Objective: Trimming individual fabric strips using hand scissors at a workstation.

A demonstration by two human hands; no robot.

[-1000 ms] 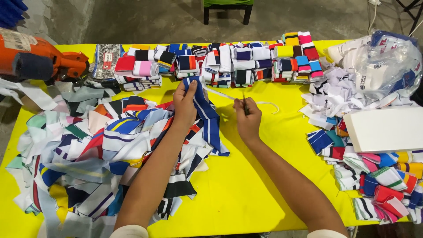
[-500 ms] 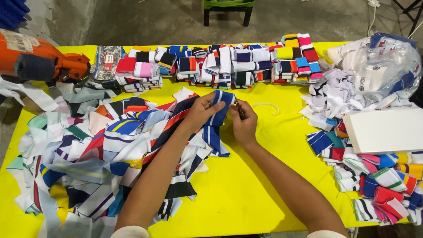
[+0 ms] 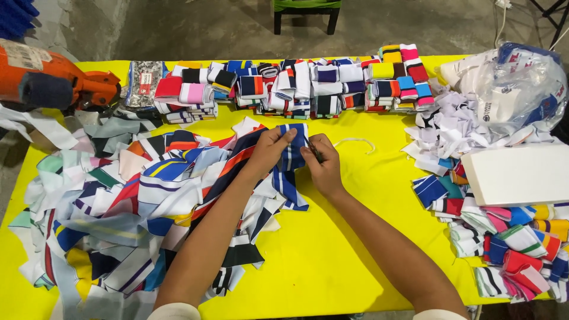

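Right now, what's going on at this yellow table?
A person holds a blue-and-white striped fabric strip between both hands at the middle of the yellow table. The left hand pinches its upper end; the right hand grips it beside that, with something small and dark at the fingers. A loose heap of striped fabric strips lies to the left, rows of folded strips line the far edge, and a white cord loop lies just right of the hands.
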